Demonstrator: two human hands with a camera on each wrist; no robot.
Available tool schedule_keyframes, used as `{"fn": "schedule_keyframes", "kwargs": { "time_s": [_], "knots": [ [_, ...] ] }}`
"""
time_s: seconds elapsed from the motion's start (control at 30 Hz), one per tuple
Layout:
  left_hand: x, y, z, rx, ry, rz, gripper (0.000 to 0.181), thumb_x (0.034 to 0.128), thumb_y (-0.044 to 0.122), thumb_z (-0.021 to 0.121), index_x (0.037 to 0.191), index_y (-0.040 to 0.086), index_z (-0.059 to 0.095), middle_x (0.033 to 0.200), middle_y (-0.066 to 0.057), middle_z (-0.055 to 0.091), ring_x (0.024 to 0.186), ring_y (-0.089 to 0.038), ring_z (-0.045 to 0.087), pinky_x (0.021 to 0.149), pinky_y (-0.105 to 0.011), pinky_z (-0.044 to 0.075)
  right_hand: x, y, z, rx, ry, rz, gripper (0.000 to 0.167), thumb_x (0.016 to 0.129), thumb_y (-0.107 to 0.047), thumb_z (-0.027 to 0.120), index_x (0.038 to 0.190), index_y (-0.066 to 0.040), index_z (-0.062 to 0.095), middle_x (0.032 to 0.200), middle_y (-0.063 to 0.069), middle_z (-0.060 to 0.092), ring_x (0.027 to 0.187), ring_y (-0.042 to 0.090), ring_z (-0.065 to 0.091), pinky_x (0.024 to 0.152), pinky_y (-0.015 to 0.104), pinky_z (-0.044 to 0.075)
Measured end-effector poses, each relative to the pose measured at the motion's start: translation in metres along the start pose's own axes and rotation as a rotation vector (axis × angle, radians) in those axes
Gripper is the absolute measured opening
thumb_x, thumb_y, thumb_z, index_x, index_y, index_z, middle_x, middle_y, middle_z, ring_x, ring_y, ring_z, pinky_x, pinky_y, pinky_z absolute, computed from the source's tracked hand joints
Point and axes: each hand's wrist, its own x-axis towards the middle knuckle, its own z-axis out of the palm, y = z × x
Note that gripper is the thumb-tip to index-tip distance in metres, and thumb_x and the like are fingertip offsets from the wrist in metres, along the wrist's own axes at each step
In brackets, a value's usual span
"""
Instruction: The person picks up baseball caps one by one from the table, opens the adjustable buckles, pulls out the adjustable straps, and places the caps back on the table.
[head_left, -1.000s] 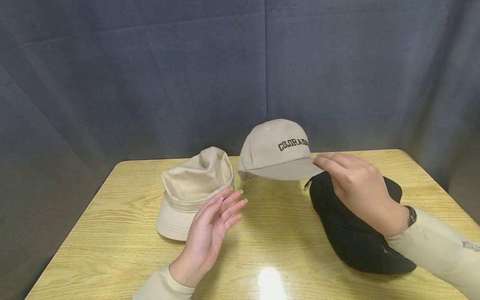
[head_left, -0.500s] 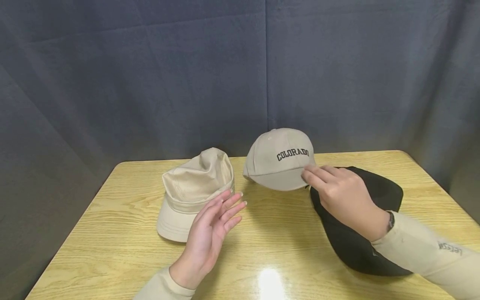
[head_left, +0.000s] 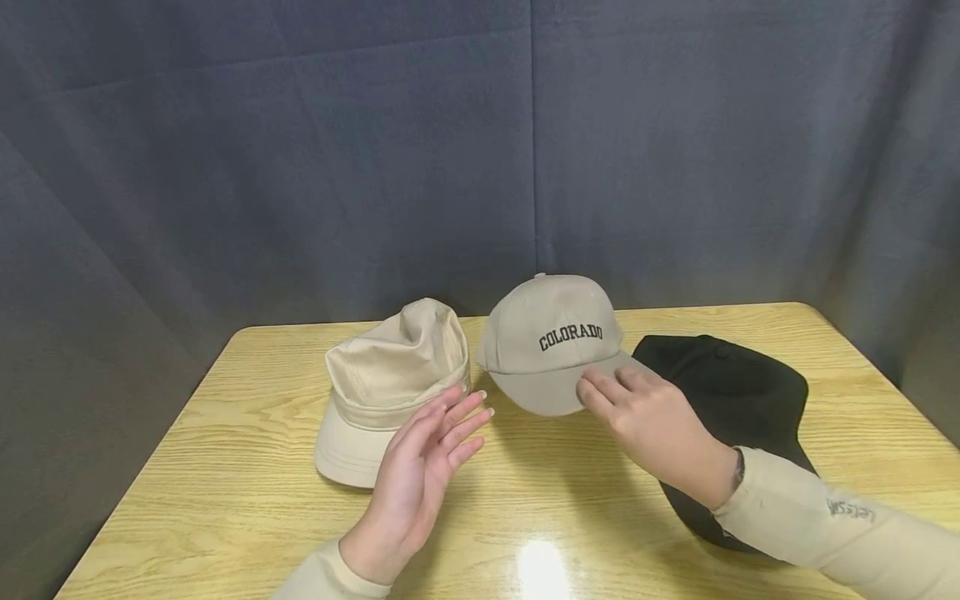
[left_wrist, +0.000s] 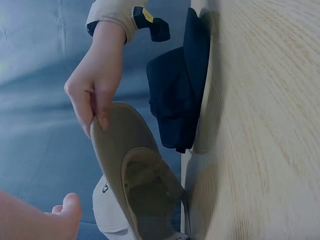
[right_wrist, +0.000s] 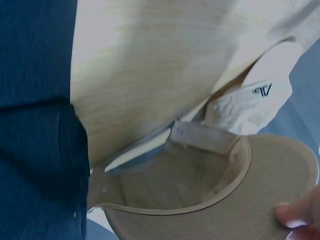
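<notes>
Head view: the right hand (head_left: pixel 648 421) pinches the tilted grey cap (head_left: pixel 551 321) by its brim (head_left: pixel 536 392) at far centre; hand and sleeve (head_left: pixel 817 508) hide part of the black cap (head_left: pixel 738 387) at right. The left hand (head_left: pixel 416 475), fingers extended, partly covers the beige cap (head_left: pixel 393 358) at left. Whether the grey cap's back touches the table (head_left: pixel 247 500) is unclear.
</notes>
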Motion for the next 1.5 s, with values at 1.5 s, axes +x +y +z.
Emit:
{"fn": "schedule_keyframes", "kwargs": {
  "time_s": [1.5],
  "knots": [
    [0.001, -0.008, -0.002, 0.024, 0.018, -0.052, 0.044, 0.1052, 0.022, 0.034, 0.138, -0.006, 0.036, 0.131, -0.013, 0.057, 0.112, -0.018, 0.061, 0.094, -0.031, 0.047, -0.032, -0.023, -0.003, 0.143, -0.432, 0.235, 0.026, 0.071, -0.006, 0.083, 0.094, -0.008, 0.071, 0.094, 0.003, 0.069, 0.074, 0.02, 0.066, 0.057, 0.03, 0.052]
  ]
}}
